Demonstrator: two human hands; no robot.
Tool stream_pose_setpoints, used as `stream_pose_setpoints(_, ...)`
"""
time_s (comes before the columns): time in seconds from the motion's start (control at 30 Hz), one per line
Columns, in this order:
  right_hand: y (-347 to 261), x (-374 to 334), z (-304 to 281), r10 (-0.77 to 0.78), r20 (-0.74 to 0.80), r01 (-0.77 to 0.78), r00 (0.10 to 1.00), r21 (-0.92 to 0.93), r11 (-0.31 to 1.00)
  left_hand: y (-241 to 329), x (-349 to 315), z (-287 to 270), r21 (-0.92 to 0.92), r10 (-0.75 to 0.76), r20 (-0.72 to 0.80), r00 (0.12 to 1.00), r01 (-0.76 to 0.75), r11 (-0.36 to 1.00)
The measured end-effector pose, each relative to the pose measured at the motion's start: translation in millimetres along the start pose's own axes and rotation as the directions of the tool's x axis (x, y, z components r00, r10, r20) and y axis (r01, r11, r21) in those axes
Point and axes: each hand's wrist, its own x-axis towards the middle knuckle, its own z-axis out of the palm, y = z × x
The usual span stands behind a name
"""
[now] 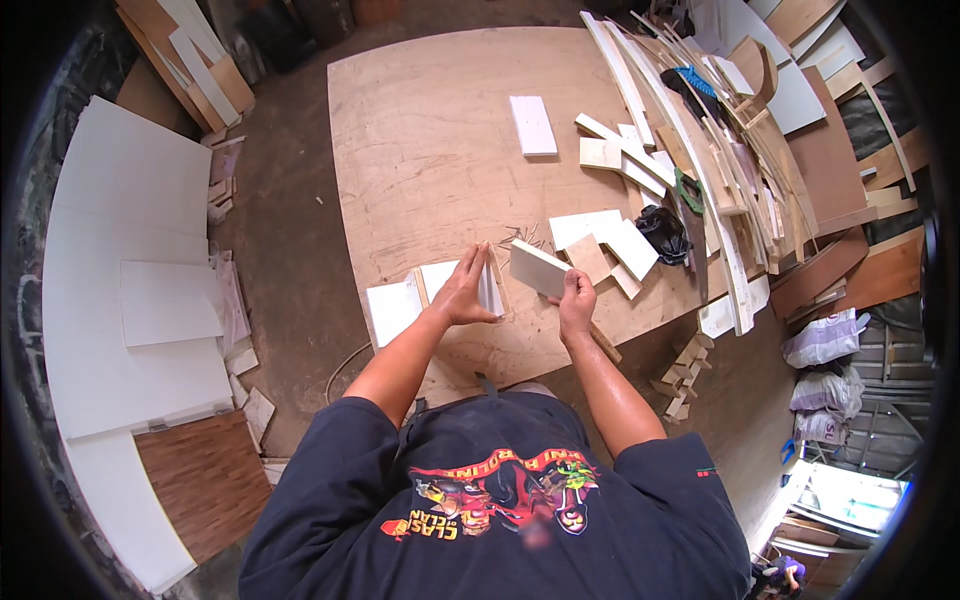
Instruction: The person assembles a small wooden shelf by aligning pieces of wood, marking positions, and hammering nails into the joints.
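On the near part of the plywood table top (420,130), my left hand (464,292) clasps a small white wooden box piece (489,290) with bare wood edges. Its fingers reach the far end and its thumb the near end. A flat white board (393,312) lies just left of it. My right hand (577,300) grips a white rectangular panel (537,268) by its right end, tilted and raised beside the box piece. The two are apart. Several nails or screws (530,238) lie loose behind the panel.
White and bare wood offcuts (590,240), a black plastic bag (663,235) and a green-handled saw (689,190) lie to the right. Long strips (690,140) pile along the right edge. One white block (533,126) lies farther back. Large white sheets (140,250) stand at left.
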Motion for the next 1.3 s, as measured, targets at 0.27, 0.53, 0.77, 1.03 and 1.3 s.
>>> stream_pose_setpoints(0.27, 13, -9, -5, 0.024, -0.085, -0.033, 0.996, -0.108, 0.994, 10, -5, 21, 0.227, 0.003, 0.171, 0.985, -0.042, 0.973)
stream_pose_setpoints(0.53, 37, -26, -28, 0.126, -0.084, -0.139, 0.989, -0.174, 0.975, 21, -26, 36, 0.423, -0.025, 0.319, 0.947, -0.119, 0.899)
stream_pose_setpoints(0.77, 44, -24, -28, 0.128, -0.030, -0.131, 0.991, -0.177, 0.975, 8, -95, 38, -0.036, -0.287, 0.322, 0.902, 0.315, 0.948)
stream_pose_setpoints(1.03, 24, -3, 5, 0.027, 0.061, -0.018, 0.998, -0.154, 0.988, -33, -159, 72, -0.905, -0.884, 0.417, 0.210, 0.181, -0.384)
stream_pose_setpoints(1.3, 38, 11, 9, -0.120, 0.080, 0.135, 0.990, -0.231, 0.964, -52, -112, 73, -0.993, -0.895, 0.044, 0.444, -0.076, -0.086)
